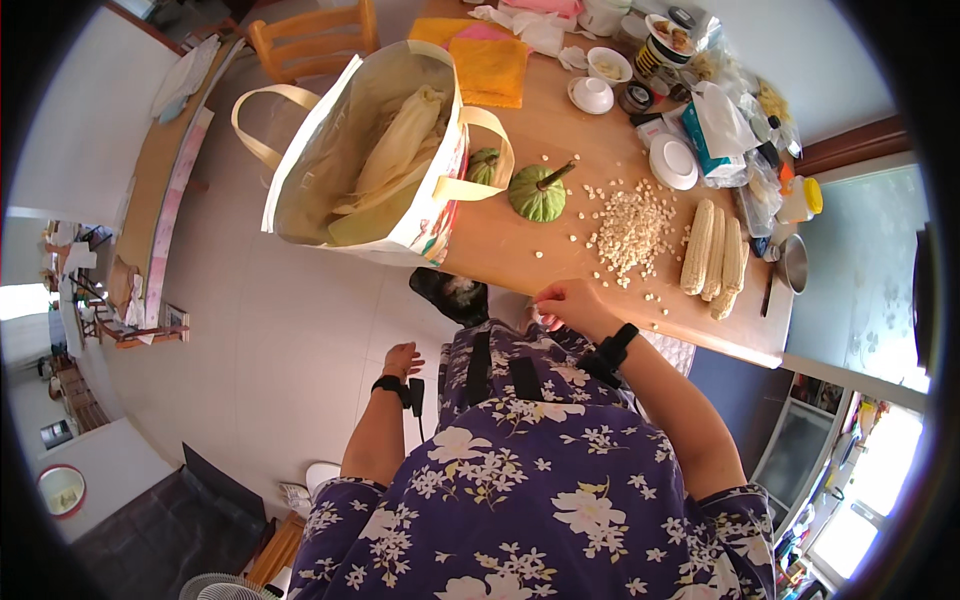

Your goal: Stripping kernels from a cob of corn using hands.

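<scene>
My right hand [575, 306] is at the table's front edge, fingers curled together around a small whitish bit too small to name. Down by my left side hangs my left hand [404, 360], empty, its fingers loosely apart. Beyond my right hand, a pile of pale corn kernels [632, 230] is spread on the wooden table [500, 250]. Several corn cobs [714, 255] lie side by side to the right of the pile. Left of it sits a small green pumpkin [538, 194] with a dark stem; a second pumpkin [482, 166] is partly hidden by a bag handle.
A large shopping bag [283, 190] with corn husks [400, 145] inside stands open at the table's left. Orange cloths [487, 72], a lidded bowl [592, 95], jars and a tissue box [708, 145] crowd the back. A metal bowl [792, 264] is at far right, a wooden chair [315, 45] behind.
</scene>
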Demonstrator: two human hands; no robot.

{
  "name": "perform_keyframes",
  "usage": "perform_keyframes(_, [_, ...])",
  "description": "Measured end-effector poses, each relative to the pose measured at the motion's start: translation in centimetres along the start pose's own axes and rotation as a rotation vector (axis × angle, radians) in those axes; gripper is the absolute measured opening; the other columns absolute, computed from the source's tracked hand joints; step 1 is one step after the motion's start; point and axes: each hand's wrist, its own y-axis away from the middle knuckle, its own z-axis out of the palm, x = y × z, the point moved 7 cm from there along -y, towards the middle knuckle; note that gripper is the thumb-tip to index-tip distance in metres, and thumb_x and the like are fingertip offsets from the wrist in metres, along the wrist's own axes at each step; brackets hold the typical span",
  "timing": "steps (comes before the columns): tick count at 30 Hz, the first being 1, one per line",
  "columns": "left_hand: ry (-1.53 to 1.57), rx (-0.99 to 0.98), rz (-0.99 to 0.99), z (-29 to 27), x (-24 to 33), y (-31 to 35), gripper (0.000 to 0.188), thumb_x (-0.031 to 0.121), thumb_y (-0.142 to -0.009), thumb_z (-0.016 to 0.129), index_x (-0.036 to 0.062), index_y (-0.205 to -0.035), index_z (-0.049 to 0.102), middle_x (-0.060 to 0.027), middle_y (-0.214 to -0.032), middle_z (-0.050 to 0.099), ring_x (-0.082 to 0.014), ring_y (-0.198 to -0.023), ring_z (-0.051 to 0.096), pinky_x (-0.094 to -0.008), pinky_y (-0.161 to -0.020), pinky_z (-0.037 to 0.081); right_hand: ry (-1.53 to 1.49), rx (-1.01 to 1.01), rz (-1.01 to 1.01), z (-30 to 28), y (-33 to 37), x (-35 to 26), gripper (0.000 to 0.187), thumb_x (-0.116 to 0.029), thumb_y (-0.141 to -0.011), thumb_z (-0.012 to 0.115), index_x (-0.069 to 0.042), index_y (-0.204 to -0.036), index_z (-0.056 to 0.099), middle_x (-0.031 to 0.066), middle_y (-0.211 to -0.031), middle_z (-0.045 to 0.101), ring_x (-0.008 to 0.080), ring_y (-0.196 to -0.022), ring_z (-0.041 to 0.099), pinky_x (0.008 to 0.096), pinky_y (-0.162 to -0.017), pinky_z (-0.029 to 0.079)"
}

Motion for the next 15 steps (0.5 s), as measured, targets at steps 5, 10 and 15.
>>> perform_keyframes(5, [0.089, 0.074, -0.105, -2.1, -7.6, 1.5, 0.034, 0.029, -0.092, 0.046, 0.0043, -0.115, 0.047, -0.0126, -0.101, 0.061, -0.0269, -0.082, 0.065, -0.0384, -0.068, 0.054, 0.110, -0.061, -0.002, 4.4, -2.2, -0.5, 0.006, -0.003, -0.076, 0.060, 0.003, -0.075, 0.057, 0.0082, -0.072, 0.061, 0.0133, -0.057, 0.059, 0.0258, -0.045, 0.048])
perform_keyframes(10, [0.164, 0.080, -0.153, -1.5, -12.0, 4.1, 0.036, 0.030, -0.091, 0.047, 0.0046, -0.117, 0.049, -0.0102, -0.096, 0.061, -0.0241, -0.077, 0.065, -0.0348, -0.061, 0.053, 0.379, -0.037, -0.109, 8.2, -5.0, -0.1, 0.010, -0.002, -0.076, 0.059, 0.003, -0.084, 0.060, 0.0098, -0.071, 0.060, 0.0163, -0.061, 0.059, 0.0295, -0.051, 0.046])
perform_keyframes(15, [0.189, 0.081, -0.135, -0.8, -12.7, 6.4, 0.037, 0.029, -0.089, 0.048, 0.0047, -0.118, 0.048, -0.0108, -0.097, 0.062, -0.0244, -0.078, 0.065, -0.0358, -0.063, 0.053, 0.290, 0.110, -0.286, 8.1, -8.7, 3.9, 0.022, -0.002, -0.081, 0.054, 0.004, -0.101, 0.059, 0.0110, -0.073, 0.060, 0.0177, -0.063, 0.057, 0.0312, -0.055, 0.045])
